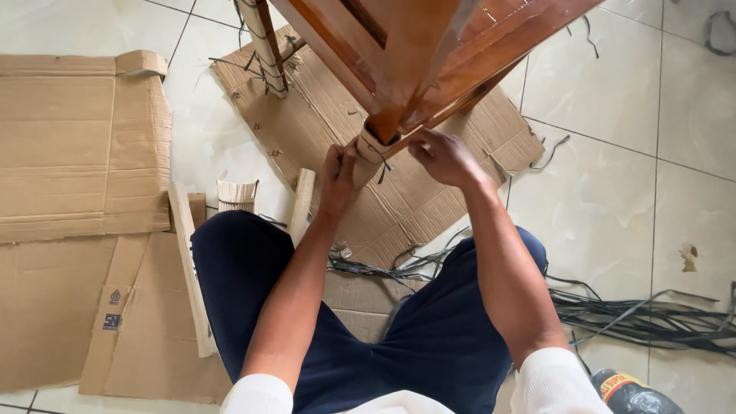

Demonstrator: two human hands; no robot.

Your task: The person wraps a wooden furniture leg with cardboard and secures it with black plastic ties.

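A brown wooden piece of furniture (414, 54) is tipped toward me above the floor. Its near leg is wrapped in a cardboard sleeve (368, 157). My left hand (337, 172) grips the left side of that sleeve. My right hand (441, 157) is on the right side of the leg, fingers bent against the wood and wrapping. A second leg with cardboard wrap and dark strapping (268, 54) stands farther back on the left. My legs in dark blue trousers (253, 268) are folded beneath the work.
Flattened cardboard sheets (77, 146) lie on the tiled floor at left and under the furniture (399, 207). A wooden strip (192, 268) and a small cardboard sleeve (236, 195) lie by my left knee. Cut black plastic straps (652, 314) trail at right, near a dark bottle (629, 392).
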